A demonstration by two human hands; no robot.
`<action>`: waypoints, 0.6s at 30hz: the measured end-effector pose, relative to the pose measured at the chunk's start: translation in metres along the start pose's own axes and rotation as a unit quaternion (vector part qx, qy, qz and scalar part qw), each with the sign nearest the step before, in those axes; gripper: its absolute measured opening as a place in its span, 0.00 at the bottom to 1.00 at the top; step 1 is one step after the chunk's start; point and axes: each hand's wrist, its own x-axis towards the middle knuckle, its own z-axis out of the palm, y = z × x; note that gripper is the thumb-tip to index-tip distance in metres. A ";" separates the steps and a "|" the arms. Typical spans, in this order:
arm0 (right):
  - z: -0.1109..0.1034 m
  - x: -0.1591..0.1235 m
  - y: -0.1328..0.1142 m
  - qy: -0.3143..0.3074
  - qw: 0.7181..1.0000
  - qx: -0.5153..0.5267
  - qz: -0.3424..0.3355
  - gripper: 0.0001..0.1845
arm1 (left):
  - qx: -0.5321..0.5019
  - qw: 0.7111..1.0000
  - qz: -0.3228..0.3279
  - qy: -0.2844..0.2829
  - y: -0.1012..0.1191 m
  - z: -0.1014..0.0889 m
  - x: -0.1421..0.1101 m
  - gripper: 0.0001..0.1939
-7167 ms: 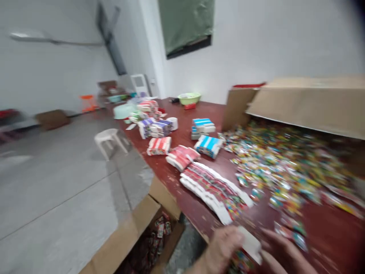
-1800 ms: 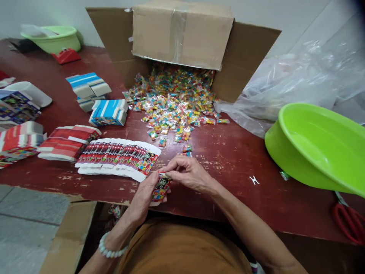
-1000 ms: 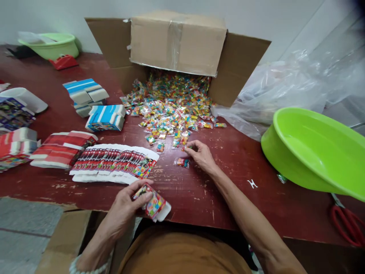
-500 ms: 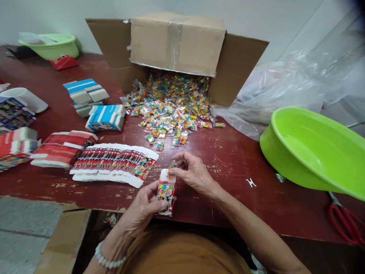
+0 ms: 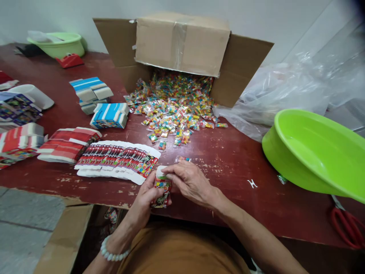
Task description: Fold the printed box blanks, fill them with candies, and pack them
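Note:
A small red printed candy box [image 5: 162, 196] stands upright in my left hand [image 5: 146, 196], thumb across its front and fingers behind. My right hand [image 5: 192, 180] is at the box's top, its index finger and thumb closed against the white end flap [image 5: 160, 172]. A sliver of green shows at the opening under those fingertips; the rest of the opening is hidden. Just beyond my right knuckles is a clear candy packet [image 5: 183, 159], partly covered by the hand. Left of the hands, a fanned row of flat red candy boxes [image 5: 114, 160] lies on the table.
Candy packets [image 5: 173, 110] spill from an open carton [image 5: 182, 45] at the back. Blue box bundles [image 5: 110, 115] and red box bundles [image 5: 70, 144] lie left. A green basin [image 5: 296, 160], red-handled scissors [image 5: 345, 224] and plastic sheeting [image 5: 288, 89] are on the right.
My right hand has moved from holding a candy packet above the box opening to touching the box's top flap. A packet beyond that hand has come into sight. The view has shifted slightly.

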 end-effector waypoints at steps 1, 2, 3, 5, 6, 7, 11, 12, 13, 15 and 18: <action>0.002 0.000 0.001 0.012 0.998 0.049 0.037 0.08 | -0.021 1.000 -0.008 0.018 0.001 0.000 0.001 0.23; 0.004 0.000 0.003 0.025 0.991 0.104 0.082 0.07 | -0.036 0.998 -0.014 0.039 0.002 0.000 0.001 0.23; 0.006 0.000 0.005 0.038 0.979 0.157 0.128 0.06 | -0.045 0.997 -0.017 0.061 0.003 0.000 0.002 0.24; 0.009 0.003 0.009 0.057 0.950 0.222 0.211 0.06 | -0.046 0.995 -0.013 0.092 0.003 0.002 0.004 0.24; 0.009 0.004 0.010 0.057 0.940 0.234 0.242 0.11 | -0.040 0.995 -0.011 0.094 0.002 0.002 0.005 0.24; 0.010 0.005 0.010 0.051 0.932 0.240 0.269 0.17 | -0.033 0.996 -0.011 0.088 0.001 0.003 0.005 0.24; 0.008 0.007 0.012 -0.020 0.879 0.353 0.319 0.27 | -0.013 0.998 -0.013 0.054 -0.002 0.005 0.006 0.22; 0.007 0.006 0.013 -0.034 0.860 0.398 0.316 0.25 | -0.018 0.998 -0.016 0.057 -0.002 0.005 0.007 0.22; 0.006 0.005 0.013 -0.041 0.843 0.437 0.311 0.24 | -0.028 0.997 -0.018 0.063 -0.003 0.005 0.008 0.22; 0.006 0.003 0.015 -0.039 0.827 0.472 0.302 0.22 | -0.051 0.996 -0.019 0.072 -0.005 0.006 0.010 0.22; 0.010 0.001 0.015 -0.053 0.847 0.440 0.294 0.20 | -0.052 0.997 0.000 0.058 -0.009 0.007 0.012 0.23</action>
